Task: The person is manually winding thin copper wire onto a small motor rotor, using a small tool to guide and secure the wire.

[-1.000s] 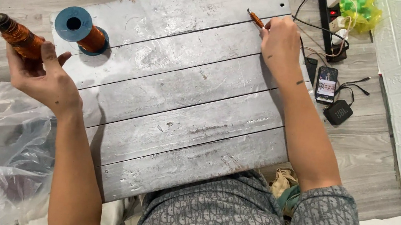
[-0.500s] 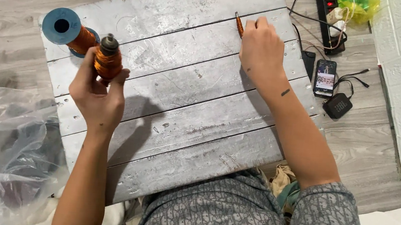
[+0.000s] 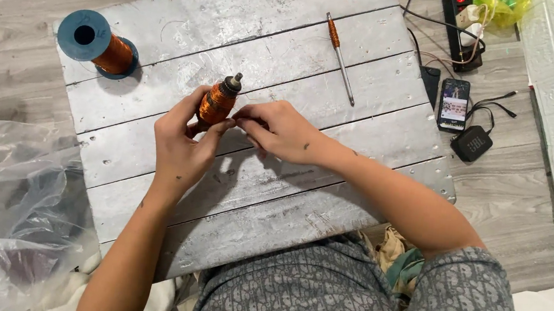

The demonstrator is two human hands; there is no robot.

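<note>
My left hand [image 3: 182, 140] grips the copper-wound armature [image 3: 217, 100] upright-tilted over the grey plank board [image 3: 288, 47], wrist bent inward. My right hand [image 3: 278, 129] pinches at its lower winding, fingertips touching it. Copper wire spool [image 3: 95, 42] stands well apart.

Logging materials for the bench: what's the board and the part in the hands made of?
Board: wooden planks, likely, painted silver-grey; seams, nail holes and scuffs show. Part, held by left hand with right hand touching: glossy orange coil, probably enamelled copper wire, on a dark metal shaft.
</note>
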